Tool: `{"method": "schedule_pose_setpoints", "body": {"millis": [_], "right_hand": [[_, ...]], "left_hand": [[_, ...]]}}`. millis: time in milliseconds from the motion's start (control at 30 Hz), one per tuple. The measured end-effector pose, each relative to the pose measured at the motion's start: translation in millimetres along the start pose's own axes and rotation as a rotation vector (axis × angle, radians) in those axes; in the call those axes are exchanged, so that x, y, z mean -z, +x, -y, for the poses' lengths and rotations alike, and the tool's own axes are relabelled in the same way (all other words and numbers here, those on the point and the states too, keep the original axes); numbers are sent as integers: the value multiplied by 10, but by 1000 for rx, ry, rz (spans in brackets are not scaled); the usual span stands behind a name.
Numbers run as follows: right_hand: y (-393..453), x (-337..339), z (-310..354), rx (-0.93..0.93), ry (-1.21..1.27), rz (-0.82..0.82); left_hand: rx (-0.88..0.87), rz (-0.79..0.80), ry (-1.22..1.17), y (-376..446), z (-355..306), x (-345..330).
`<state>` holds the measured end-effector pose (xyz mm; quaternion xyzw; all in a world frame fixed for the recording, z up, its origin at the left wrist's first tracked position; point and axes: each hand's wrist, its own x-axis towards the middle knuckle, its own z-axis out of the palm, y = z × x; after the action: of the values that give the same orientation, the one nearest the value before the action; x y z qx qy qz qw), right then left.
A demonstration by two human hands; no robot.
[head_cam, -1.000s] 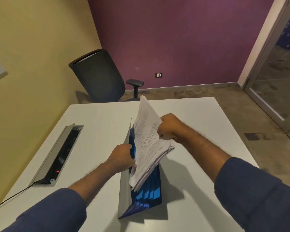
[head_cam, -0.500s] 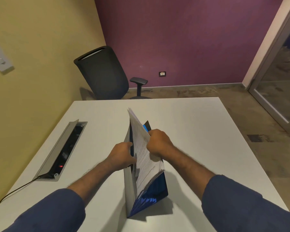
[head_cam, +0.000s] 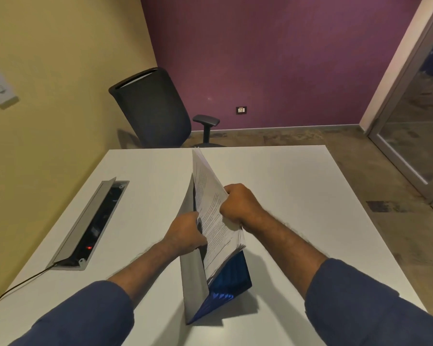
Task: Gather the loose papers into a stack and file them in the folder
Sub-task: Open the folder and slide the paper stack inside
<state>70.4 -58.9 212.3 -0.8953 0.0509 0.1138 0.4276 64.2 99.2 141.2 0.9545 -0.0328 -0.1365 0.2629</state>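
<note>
A blue expanding folder [head_cam: 231, 278] with a grey front flap [head_cam: 194, 275] stands on the white table [head_cam: 298, 196]. A thick stack of printed papers [head_cam: 210, 211] is tilted on edge inside the folder's mouth, its top corner sticking up above it. My left hand [head_cam: 185, 233] grips the grey flap and holds it away from the papers. My right hand [head_cam: 238, 204] is closed on the right edge of the stack. The bottom of the papers is hidden inside the folder.
An open cable hatch [head_cam: 90, 226] with a red light is sunk in the table at left, a black cord trailing from it. A black office chair [head_cam: 155, 111] stands beyond the far edge. A glass door [head_cam: 415, 136] is at right.
The paper stack has gone from held above the folder to lower and more upright inside it. My right hand came down and in with it. My left hand stayed on the flap.
</note>
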Motion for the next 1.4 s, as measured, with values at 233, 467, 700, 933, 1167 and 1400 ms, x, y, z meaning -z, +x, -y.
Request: {"method": "schedule_pose_setpoints", "body": {"millis": [233, 467, 700, 933, 1167, 1400], "right_hand": [[-83, -454, -137, -19, -71, -17], [-52, -610, -155, -11, -82, 32], [-51, -636, -296, -120, -131, 177], [44, -518, -284, -148, -110, 229], [46, -645, -363, -96, -265, 105], [199, -509, -281, -189, -338, 148]], "left_hand": [[42, -108, -16, -5, 40, -24], [67, -170, -25, -26, 91, -109], [53, -213, -81, -49, 131, -123], [19, -207, -119, -137, 19, -111], [-10, -178, -129, -209, -33, -51], [0, -173, -123, -232, -31, -29]]}}
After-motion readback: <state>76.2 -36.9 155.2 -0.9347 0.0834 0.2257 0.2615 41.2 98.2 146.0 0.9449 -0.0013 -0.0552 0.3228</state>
